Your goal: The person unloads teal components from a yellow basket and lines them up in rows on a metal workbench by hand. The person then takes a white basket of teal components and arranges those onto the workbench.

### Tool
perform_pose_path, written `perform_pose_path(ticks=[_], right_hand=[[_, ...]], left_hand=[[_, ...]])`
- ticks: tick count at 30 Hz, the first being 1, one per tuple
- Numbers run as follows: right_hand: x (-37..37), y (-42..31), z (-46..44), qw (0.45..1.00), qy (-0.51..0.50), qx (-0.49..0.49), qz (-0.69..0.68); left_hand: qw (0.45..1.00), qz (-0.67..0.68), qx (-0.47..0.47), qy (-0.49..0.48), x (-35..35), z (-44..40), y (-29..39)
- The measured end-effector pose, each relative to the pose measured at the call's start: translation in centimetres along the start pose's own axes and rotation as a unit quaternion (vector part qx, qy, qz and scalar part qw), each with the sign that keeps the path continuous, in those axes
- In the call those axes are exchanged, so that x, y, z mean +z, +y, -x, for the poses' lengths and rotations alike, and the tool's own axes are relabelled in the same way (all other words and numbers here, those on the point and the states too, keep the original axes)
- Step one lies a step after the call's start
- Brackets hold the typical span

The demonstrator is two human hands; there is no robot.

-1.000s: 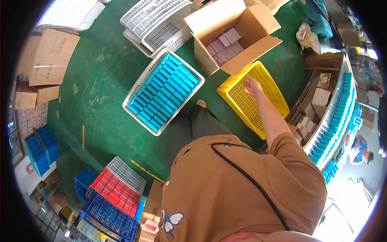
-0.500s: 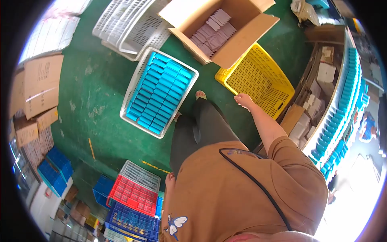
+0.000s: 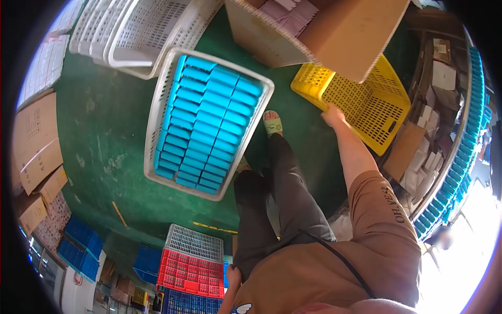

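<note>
My right hand is closed over the near rim of a yellow perforated plastic basket, with its fingertips hidden behind the rim. The basket stands tilted, partly under the flap of a cardboard box. Beside my left thigh hangs my left hand, small in view and partly hidden; I cannot make out its fingers. In front of my legs, a white plastic crate on the floor holds rows of bright blue, block-shaped packs.
Stacked white baskets stand ahead on the left. Grey, red and blue crates are piled by my left side. A shelf with boxes and a row of blue packs lines my right. Cartons stand far left.
My view has come lower and nearer to the crate and the yellow basket. My right hand, earlier at the basket's corner, now grips its rim. My left hand stays by my side.
</note>
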State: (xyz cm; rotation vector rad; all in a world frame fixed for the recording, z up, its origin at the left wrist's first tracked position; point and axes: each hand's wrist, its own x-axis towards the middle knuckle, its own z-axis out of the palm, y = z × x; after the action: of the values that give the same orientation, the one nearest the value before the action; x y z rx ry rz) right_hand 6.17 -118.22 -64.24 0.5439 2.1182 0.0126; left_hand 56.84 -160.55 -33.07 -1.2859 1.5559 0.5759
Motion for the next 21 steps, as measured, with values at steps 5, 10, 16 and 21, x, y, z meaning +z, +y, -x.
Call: perform_pose_path(ticks=[5,10,16,21], right_hand=[[6.0,-0.6,4.0,0.994,0.057,-0.03,0.085],[10.1,-2.1,9.0,0.983,0.033,-0.135,0.121],[1.6,-16.4,13.1,0.927,0.167,-0.335,-0.025],[-1.1,-28.4,-2.2,0.876,0.237,-0.419,-0.027]], left_hand=[[0.978,0.203,0.017,-0.045,0.4,-5.8,-7.7],[0.913,0.382,-0.033,-0.139,-2.1,-12.6,-5.4],[0.906,0.412,0.081,-0.056,-1.5,-27.3,2.7],[0.728,0.673,0.098,0.083,-5.0,-35.9,13.4]])
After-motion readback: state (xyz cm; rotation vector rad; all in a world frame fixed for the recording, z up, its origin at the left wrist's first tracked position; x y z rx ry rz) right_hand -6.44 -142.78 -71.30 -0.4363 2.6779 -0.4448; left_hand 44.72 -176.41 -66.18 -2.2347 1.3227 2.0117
